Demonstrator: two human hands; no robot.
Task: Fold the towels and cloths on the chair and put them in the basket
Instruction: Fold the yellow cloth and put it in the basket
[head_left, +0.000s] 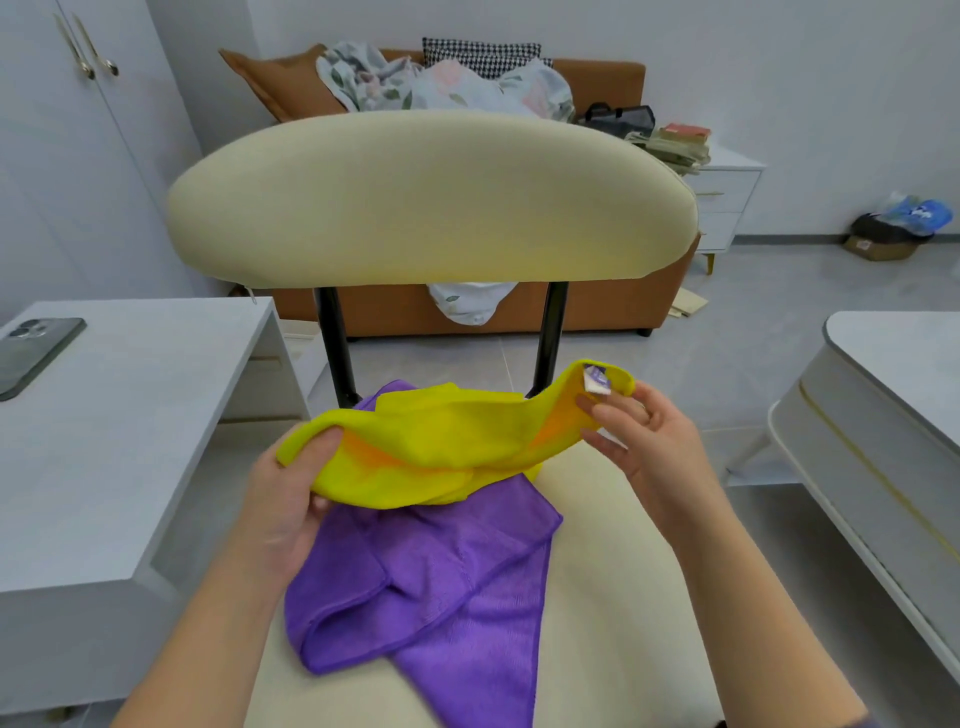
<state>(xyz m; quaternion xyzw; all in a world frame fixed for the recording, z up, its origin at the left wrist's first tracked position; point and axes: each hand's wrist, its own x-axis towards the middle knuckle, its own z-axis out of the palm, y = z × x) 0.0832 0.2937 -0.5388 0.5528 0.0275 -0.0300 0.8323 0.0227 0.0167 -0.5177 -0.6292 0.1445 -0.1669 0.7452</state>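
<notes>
**Yellow cloth held over the chair seat**

On the cream chair (431, 197) seat, nearest the camera, lies a crumpled purple cloth (441, 587), partly doubled over itself. Just above the purple cloth both hands hold up a yellow cloth (441, 441), which sags between them and brushes the purple one at its lower edge. The left hand (291, 499) grips the yellow cloth's left end, thumb on top. The right hand (649, 441) pinches the right end between fingertips, beside a small white label (596, 383) sewn at that corner. Left of the chair stands a white tabletop (130, 415) with a phone (31, 353) lying flat on it. Behind the chair's backrest sits a brown sofa (597, 306) piled with bedding. The basket does not show.
</notes>
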